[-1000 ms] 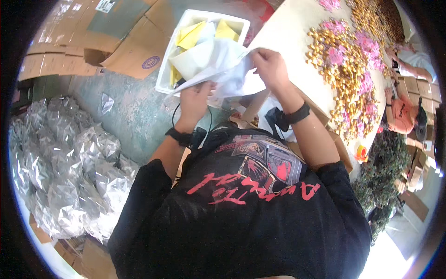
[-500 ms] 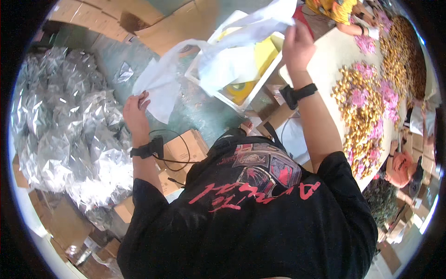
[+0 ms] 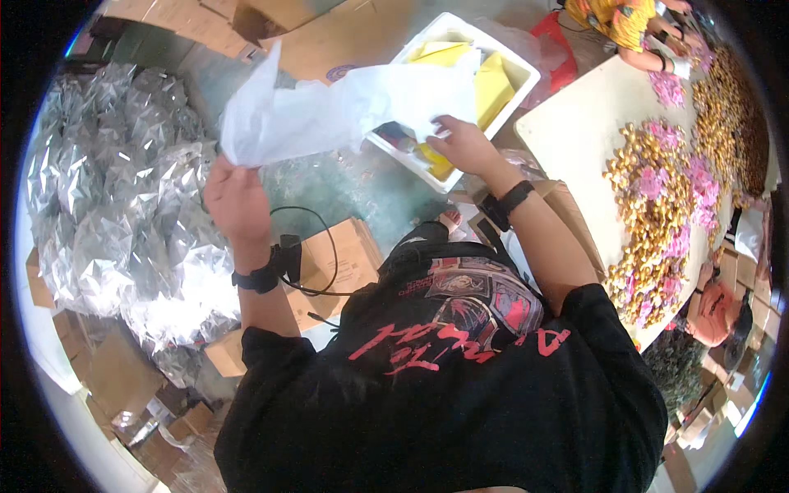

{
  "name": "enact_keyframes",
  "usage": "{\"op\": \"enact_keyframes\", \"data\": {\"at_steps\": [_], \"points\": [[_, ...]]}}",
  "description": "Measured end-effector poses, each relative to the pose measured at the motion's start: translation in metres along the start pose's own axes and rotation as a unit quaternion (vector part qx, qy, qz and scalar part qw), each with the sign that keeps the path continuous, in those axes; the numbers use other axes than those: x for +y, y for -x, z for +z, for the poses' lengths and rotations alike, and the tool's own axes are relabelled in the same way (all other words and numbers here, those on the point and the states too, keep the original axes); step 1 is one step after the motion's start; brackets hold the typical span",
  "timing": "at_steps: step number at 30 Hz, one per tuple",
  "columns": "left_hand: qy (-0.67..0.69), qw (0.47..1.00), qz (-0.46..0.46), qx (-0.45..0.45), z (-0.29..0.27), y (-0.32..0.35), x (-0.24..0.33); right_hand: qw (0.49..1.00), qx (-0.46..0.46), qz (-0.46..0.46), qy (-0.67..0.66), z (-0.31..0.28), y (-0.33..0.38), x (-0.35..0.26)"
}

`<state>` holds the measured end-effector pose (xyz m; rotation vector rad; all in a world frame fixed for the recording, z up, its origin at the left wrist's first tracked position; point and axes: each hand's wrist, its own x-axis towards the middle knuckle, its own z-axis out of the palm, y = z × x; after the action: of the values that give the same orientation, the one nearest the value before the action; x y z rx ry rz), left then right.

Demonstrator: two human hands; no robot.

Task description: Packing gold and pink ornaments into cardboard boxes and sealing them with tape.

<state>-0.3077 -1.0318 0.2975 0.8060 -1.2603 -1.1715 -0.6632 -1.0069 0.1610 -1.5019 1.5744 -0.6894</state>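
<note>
A thin white plastic bag (image 3: 312,119) stretches across in front of me. Its left end is pinched by my left hand (image 3: 237,197), closed on the corner near the silver bags. My right hand (image 3: 472,149) has its fingers curled at the bag's right end, over the near side of a white foam box (image 3: 530,80). Yellow packets (image 3: 493,92) lie in that box, partly covered by the bag. A dark item (image 3: 396,135) shows in the box below the bag, too covered to name.
Silver, shiny wrapped bundles (image 3: 123,205) are piled at left. Flattened cardboard (image 3: 337,255) lies near my legs, with a black cable (image 3: 333,238) over it. At right a pale table (image 3: 567,123) bears gold pieces and pink clusters. A person in yellow (image 3: 612,20) works at its far end.
My right hand has come down and nearer from above the foam box. The bag, loosely bunched and hanging before, is now spread out sideways. My left hand stays near the same place, its end raised.
</note>
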Motion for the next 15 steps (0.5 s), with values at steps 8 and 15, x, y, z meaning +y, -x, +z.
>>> {"op": "enact_keyframes", "data": {"at_steps": [8, 15], "points": [[0.478, 0.860, 0.019, -0.178, 0.140, -0.026, 0.079, 0.930, 0.204, -0.278, -0.128, -0.103, 0.055, -0.155], [0.523, 0.715, -0.241, -0.397, 0.230, -0.035, 0.049, 0.857, 0.113, -0.254, -0.434, -0.158, 0.161, -0.139]]}}
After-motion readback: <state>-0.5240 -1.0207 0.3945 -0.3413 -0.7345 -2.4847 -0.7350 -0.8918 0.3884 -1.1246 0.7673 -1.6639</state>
